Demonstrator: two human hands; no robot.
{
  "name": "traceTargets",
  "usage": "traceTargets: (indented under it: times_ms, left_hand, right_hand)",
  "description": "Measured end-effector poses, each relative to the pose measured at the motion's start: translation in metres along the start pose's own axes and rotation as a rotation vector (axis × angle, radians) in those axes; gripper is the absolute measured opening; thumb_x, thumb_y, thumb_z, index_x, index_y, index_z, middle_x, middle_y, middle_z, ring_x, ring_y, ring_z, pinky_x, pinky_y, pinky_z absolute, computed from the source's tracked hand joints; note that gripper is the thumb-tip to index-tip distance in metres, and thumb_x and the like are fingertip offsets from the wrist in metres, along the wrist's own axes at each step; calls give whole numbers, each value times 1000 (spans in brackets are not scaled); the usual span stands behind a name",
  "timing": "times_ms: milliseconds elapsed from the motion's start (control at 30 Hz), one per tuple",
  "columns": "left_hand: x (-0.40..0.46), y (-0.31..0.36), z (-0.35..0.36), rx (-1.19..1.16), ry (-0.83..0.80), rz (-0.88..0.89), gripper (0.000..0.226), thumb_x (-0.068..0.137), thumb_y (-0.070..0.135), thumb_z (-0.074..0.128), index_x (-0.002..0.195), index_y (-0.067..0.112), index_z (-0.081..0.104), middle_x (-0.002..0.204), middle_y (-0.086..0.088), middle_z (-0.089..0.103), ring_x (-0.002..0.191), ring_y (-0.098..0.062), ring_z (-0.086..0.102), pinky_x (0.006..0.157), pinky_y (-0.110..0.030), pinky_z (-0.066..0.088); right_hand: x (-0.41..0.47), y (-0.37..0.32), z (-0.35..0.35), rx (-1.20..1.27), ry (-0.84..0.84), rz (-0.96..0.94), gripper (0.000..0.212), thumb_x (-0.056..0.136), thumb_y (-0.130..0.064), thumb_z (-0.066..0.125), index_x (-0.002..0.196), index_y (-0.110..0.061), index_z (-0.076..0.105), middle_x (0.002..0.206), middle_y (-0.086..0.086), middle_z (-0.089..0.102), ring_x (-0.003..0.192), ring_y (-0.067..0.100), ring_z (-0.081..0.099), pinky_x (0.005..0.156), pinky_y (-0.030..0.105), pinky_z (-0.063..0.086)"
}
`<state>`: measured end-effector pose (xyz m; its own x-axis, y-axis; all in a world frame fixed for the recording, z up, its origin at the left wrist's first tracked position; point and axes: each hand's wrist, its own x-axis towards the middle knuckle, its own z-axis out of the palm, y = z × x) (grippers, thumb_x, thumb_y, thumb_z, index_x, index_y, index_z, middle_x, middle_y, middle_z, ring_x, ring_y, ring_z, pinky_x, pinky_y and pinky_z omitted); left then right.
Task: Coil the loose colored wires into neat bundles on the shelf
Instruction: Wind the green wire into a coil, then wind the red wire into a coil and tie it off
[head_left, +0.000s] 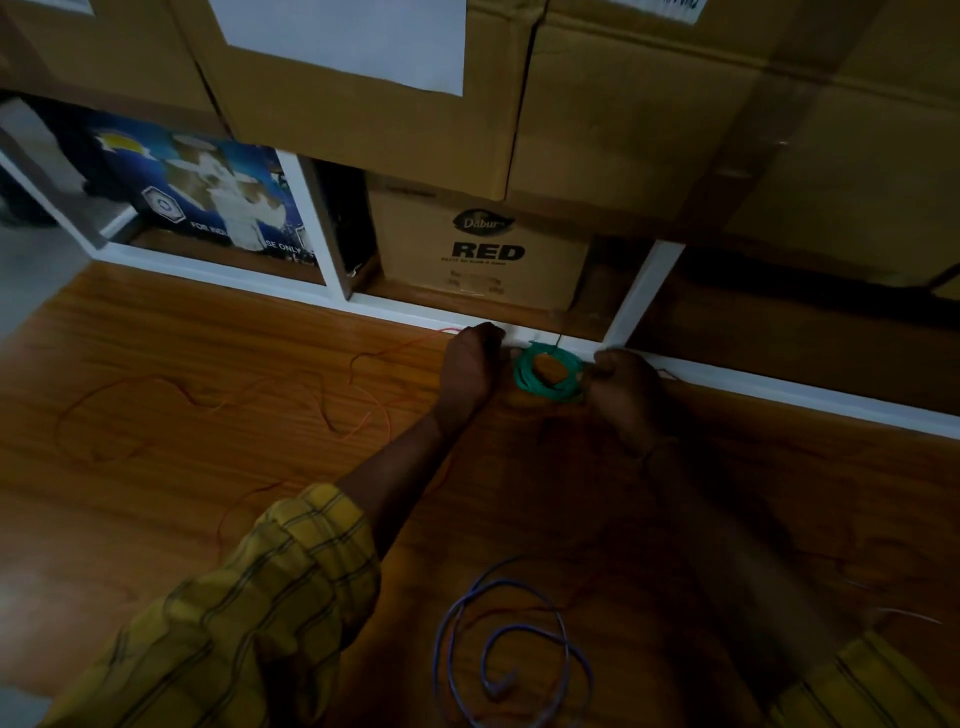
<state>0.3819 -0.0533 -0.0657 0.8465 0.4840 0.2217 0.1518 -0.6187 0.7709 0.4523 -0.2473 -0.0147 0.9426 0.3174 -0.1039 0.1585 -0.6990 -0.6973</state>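
Observation:
A green wire coil (548, 375) lies on the wooden shelf top (208, 467) near its white back edge. My left hand (472, 364) sits just left of the coil with fingers curled down at its rim. My right hand (623, 387) pinches the coil's right side. A loose red wire (332, 410) sprawls in loops across the wood to the left, one end running up under my left hand. A purple wire (514, 660) lies in a loose spiral near the front, between my forearms.
Cardboard boxes (623, 130) are stacked behind, one marked RED (488, 249) in a white-framed cubby (644, 296). A blue printed box (208, 197) fills the left cubby. Thin pale wire ends (904, 616) lie at the right.

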Motion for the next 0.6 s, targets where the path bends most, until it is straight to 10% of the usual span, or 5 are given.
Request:
traceTargets:
  times_ms: [367,467,600]
  left_hand:
    - [-129,16,-62,-352,-71,-159,8,99,27,71,95,21,68,89,6,70,84,-9,67,73,-30,52]
    - [-163,12,-80,-390,-68,-196,17,94,35,71,94,17,70,87,2,73,82,-20,71,74,-44,60]
    - [-185,-4,-109,-423,-51,-280,15,91,34,72,91,19,72,86,-3,76,85,-28,75,79,-55,61]
  right_hand:
    - [-93,-14,20,268,76,-54,42,97,1,61,137,-10,59,139,2,59,126,12,56,82,1,39]
    - [-116,-27,41,319,7,-66,45,96,2,61,138,-14,58,140,-2,59,126,10,56,100,18,45]
    - [-137,-53,77,301,-127,-136,41,96,6,59,134,-9,61,123,-6,61,115,7,57,77,-2,42]
